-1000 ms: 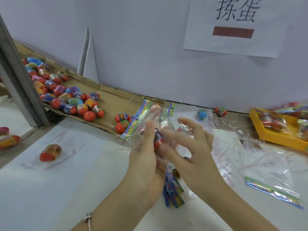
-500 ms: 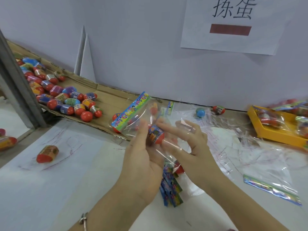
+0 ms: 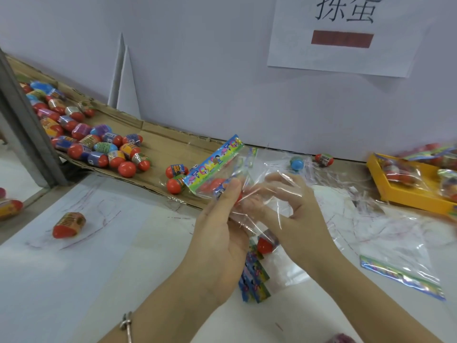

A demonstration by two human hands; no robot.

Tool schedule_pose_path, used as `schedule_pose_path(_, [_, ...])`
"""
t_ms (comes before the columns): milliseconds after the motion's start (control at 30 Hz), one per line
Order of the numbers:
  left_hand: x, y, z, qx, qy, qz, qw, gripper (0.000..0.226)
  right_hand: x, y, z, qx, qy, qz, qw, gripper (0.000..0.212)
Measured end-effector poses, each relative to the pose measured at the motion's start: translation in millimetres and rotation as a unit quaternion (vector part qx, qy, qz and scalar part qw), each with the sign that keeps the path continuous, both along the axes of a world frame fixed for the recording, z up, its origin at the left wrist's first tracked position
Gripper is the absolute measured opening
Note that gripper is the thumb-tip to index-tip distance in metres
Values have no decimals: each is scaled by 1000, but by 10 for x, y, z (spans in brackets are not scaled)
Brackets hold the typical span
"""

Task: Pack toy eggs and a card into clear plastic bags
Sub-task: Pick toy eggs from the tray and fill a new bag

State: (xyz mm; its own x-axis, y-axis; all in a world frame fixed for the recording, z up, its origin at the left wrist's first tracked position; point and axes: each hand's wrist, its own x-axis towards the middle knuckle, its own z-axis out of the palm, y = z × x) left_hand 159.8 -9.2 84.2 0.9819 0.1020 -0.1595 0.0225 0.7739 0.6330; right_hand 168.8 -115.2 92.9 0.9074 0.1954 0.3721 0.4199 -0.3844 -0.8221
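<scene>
Head: left hand (image 3: 218, 233) around clear bag (image 3: 223, 167)

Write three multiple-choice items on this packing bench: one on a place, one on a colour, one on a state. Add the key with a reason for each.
1. Where is the yellow plastic tray?
A. At the far right of the view
B. On the brown cardboard sheet
C. Hung on the wall

2. What colour is the bar on the white paper sign?
A. Green
B. Reddish-brown
C. Blue

3. How is the clear plastic bag with the colourful header strip?
A. Lying flat, untouched
B. Held between both hands
C. Pinned to the wall

Key:
1 A, it sits at the far right.
2 B, the bar under the written characters is reddish-brown.
3 B, the left hand and the right hand both grip it.
</scene>
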Motion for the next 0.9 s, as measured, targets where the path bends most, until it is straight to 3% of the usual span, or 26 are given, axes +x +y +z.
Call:
schedule_pose_path(67, [-24, 31, -46, -67, -5, -8, 998, 38, -18, -8, 0, -39, 16, 24, 999, 13])
schedule_pose_path(167, [-107, 45, -77, -53, -31, -9, 998, 28, 8, -44, 5, -95, 15, 60, 994, 31])
schedule_pose_path(267, [-86, 130, -19, -49, -39, 16, 998, 20, 110, -141, 81, 13, 1, 84, 996, 41])
schedule_pose_path(333, [-50, 244, 37, -97, -35, 38, 994, 20, 211, -323, 135, 67, -14, 67, 995, 49])
schedule_pose_path(400, [-4, 344, 85, -142, -12, 65, 988, 19, 283, -488, 160, -50, -16, 92, 994, 52])
schedule_pose_path(500, [13, 401, 107, -153, -3, 69, 986, 20, 337, -594, 95, -293, 43, 201, 934, 53])
schedule_pose_path(633, [0, 381, 87, -148, -3, 54, 988, 14, 335, -510, -11, -347, 38, 219, 911, 38])
schedule_pose_path(733, [-6, 370, 86, -155, -11, 56, 986, 15, 340, -570, 129, -277, 43, 215, 936, 29])
schedule_pose_path(833, [-19, 342, 98, -137, -23, 71, 988, 23, 309, -732, 414, -36, 57, 181, 981, 26])
schedule_pose_path(900, [-40, 310, 105, -129, -26, 76, 988, 25, 248, -757, 522, 35, 28, 187, 981, 28])
